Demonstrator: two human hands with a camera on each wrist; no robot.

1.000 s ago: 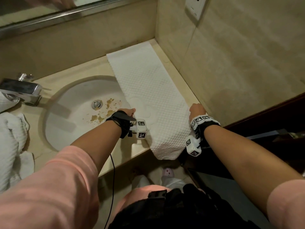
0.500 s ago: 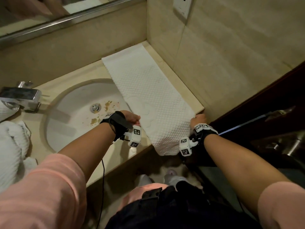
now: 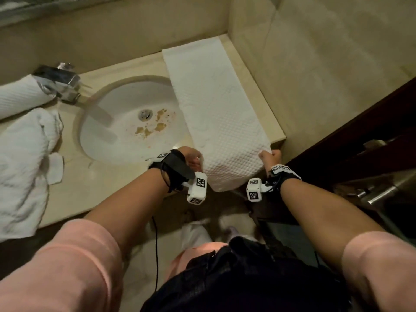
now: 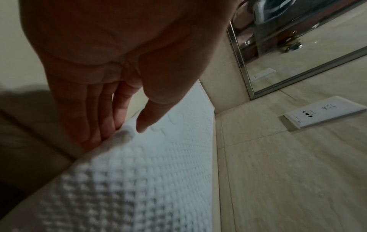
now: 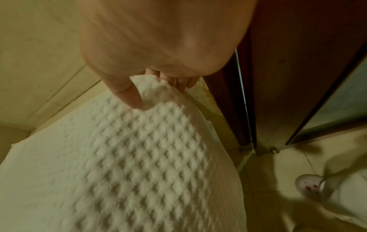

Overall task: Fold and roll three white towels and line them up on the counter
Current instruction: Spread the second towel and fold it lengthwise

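A long folded white waffle towel (image 3: 216, 113) lies on the counter (image 3: 94, 188) right of the sink, from the back wall to the front edge. Its near end curves over that edge. My left hand (image 3: 197, 162) pinches the towel's left side near the front. In the left wrist view the thumb (image 4: 147, 120) lies on top of the towel (image 4: 158, 172) with fingers under it. My right hand (image 3: 266, 155) pinches the right side, thumb (image 5: 129, 94) on top of the towel (image 5: 119, 157). A rolled towel (image 3: 20, 95) lies far left. A crumpled towel (image 3: 22, 165) lies in front of it.
The sink (image 3: 108, 136) with brown stains near its drain sits left of the strip, with the chrome faucet (image 3: 58, 81) at its back left. A tiled wall (image 3: 315, 75) bounds the counter's right end. A dark wooden door (image 3: 360, 131) stands beside my right arm.
Both hands have slid nearer along the towel's side edges to where it bends over the counter front. The head view has swung left, showing more of the towels at the left.
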